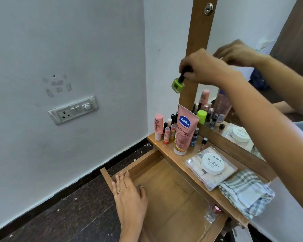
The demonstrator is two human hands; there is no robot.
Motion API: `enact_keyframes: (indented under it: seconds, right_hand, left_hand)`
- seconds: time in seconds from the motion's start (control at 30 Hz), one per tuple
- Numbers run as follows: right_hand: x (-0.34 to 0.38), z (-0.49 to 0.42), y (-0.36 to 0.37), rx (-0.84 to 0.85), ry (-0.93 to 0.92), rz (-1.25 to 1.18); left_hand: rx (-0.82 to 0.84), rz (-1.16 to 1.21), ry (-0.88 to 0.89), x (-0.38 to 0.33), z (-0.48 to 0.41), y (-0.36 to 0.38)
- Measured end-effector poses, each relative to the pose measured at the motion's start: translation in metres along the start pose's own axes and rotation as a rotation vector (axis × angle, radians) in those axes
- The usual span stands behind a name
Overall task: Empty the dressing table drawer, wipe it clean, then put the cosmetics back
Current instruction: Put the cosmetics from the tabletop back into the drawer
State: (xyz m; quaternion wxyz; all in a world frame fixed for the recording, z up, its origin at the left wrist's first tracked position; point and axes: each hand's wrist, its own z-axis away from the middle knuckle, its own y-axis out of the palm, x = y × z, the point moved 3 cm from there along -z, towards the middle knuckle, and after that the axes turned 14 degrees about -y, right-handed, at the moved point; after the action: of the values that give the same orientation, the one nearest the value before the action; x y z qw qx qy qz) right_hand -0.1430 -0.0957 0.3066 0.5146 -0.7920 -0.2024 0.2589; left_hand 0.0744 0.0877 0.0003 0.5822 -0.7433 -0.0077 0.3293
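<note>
the right hand [199, 69] pinches the black cap of the green nail polish bottle [178, 85] with curled fingers. the bottle hangs tilted in the air above the counter [192, 151]. the left hand [129, 191] lies flat on the open drawer [173, 189], fingers straight. best to level the bottle, steer clear of the vaseline tube [184, 130] and set it down gently.

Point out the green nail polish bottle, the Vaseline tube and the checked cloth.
green nail polish bottle [178, 86], head view, on its green glass body.
Vaseline tube [184, 132], head view, on its pink front.
checked cloth [247, 191], head view, on its folded middle.
</note>
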Motion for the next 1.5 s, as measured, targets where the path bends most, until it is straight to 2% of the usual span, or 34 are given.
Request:
enact_keyframes:
  seconds: [0.1,0.2,0.33,0.43,0.57,0.7,0.93,1.5]
  right_hand:
    - [0.027,0.016,-0.035,-0.135,-0.071,-0.096]
    - [0.068,0.029,-0.043,-0.115,-0.195,-0.179]
    - [0.127,0.040,0.004,0.141,-0.279,-0.166]
    - [0.175,0.057,0.062,0.377,-0.356,-0.040]
    - [0.212,0.083,0.135,0.500,-0.440,0.083]
    - [0.209,0.088,0.184,0.534,-0.361,0.112]
    - [0.191,0.078,0.217,0.490,-0.235,0.202]
    - [0.194,0.067,0.241,0.478,-0.095,0.211]
  left_hand:
    - [-0.004,0.012,0.007,0.000,0.001,-0.001]
    - [-0.008,0.026,0.012,0.001,0.003,-0.002]
    - [0.003,0.030,0.002,0.001,0.002,-0.004]
    - [0.008,0.027,0.000,0.000,0.001,-0.004]
    - [0.000,0.013,0.013,0.003,0.000,-0.002]
    - [-0.017,-0.003,0.018,0.009,-0.001,-0.001]
    - [-0.010,-0.020,0.003,0.011,0.000,-0.003]
    - [-0.023,-0.027,0.007,0.012,0.000,-0.001]
